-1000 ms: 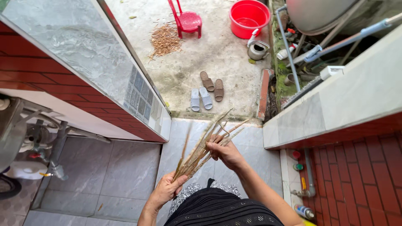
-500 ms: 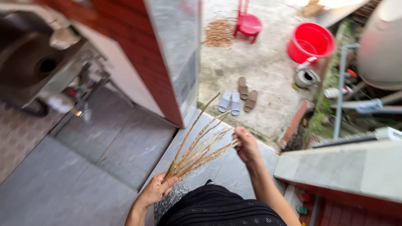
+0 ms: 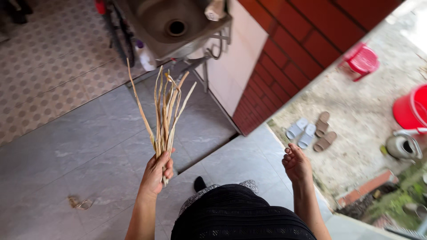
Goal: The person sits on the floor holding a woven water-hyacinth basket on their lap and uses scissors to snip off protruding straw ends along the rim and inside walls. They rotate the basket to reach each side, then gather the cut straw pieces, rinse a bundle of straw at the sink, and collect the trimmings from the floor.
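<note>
My left hand (image 3: 156, 173) grips the lower end of a bundle of dry, pale yellow leaf strips (image 3: 165, 111), which fan upward over the grey floor tiles. To the right, my right hand (image 3: 296, 163) is raised with fingers loosely curled and holds nothing. It is well apart from the bundle. My dark ribbed top fills the bottom middle of the view.
A steel sink (image 3: 171, 24) on a metal frame stands ahead by a red brick wall (image 3: 289, 58). Outside lie two pairs of sandals (image 3: 311, 131), a red stool (image 3: 362, 60), a red basin (image 3: 411, 109) and a kettle (image 3: 402, 146). A small scrap (image 3: 80, 203) lies on the floor tiles.
My right hand has let go of the strips and moved off to the right. The bundle now stands upright in my left hand alone. My view has swung left toward the sink.
</note>
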`<state>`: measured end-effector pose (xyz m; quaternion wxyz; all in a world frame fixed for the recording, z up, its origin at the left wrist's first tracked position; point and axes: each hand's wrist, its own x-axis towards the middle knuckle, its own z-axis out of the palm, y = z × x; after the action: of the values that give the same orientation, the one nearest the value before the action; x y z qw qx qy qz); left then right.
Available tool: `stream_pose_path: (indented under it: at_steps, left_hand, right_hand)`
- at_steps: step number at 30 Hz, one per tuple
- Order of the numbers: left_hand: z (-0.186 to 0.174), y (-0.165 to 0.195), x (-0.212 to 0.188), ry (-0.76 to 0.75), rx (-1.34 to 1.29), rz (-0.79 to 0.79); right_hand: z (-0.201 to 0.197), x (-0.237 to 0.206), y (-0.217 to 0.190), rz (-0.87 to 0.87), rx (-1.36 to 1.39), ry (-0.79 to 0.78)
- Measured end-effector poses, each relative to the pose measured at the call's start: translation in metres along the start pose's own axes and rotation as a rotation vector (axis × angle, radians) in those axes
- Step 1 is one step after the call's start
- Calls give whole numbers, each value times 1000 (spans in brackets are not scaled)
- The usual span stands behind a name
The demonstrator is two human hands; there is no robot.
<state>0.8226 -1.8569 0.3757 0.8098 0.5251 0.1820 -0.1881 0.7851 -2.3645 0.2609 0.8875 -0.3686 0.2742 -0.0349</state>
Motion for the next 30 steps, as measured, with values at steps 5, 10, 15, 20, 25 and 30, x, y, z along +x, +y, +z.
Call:
stream_pose_path:
  at_steps: [5, 10, 15, 20, 25, 30]
  left_hand:
    - [-16, 48, 39, 8, -187, 72]
    - [3, 114, 91, -46, -279, 134]
    - [31, 163, 149, -33, -322, 168]
    - [57, 189, 216, -49, -356, 190]
    - [80, 201, 280, -57, -386, 189]
    - [95, 206, 337, -60, -425, 138]
  right_hand:
    - [112, 34, 27, 53, -84, -171]
    - [242, 88, 3, -76, -286, -356]
    - [351, 170, -31, -52, -325, -433]
    - [411, 251, -36, 101, -253, -280]
    - [441, 295, -29, 255, -40, -398]
    - [426, 310, -23, 107, -16, -492]
